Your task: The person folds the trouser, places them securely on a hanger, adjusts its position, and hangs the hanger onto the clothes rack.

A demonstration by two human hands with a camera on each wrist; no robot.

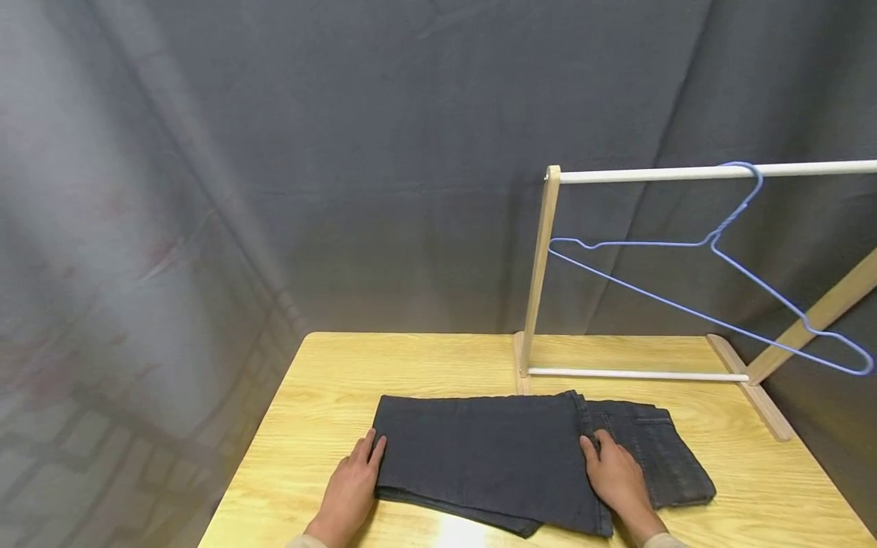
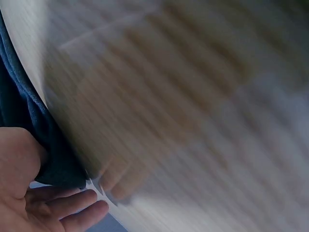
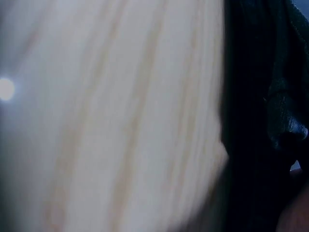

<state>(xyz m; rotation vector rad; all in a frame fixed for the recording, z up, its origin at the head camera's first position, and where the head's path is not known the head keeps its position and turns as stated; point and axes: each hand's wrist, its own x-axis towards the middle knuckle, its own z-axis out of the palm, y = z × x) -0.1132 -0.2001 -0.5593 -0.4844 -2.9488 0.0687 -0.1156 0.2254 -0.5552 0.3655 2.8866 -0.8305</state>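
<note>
A pair of dark jeans (image 1: 479,457) lies folded on the table, its legs doubled over toward the right on top of the waist part. At the left fold, my left hand (image 1: 352,479) holds the edge. In the left wrist view the dark cloth (image 2: 58,159) runs between the thumb and the fingers of the left hand (image 2: 48,208). My right hand (image 1: 617,476) grips the leg hems near the waist part, thumb on the cloth. The right wrist view is dark; jeans cloth (image 3: 251,96) fills its right side, and only a bit of the hand (image 3: 295,212) shows.
A wooden table (image 1: 329,380) bears the jeans. Behind them at the right stands a small rack with a wooden post (image 1: 540,274) and a white rail (image 1: 651,175). A blue wire hanger (image 1: 651,244) hangs from the rail. Grey curtains (image 1: 411,190) surround the table.
</note>
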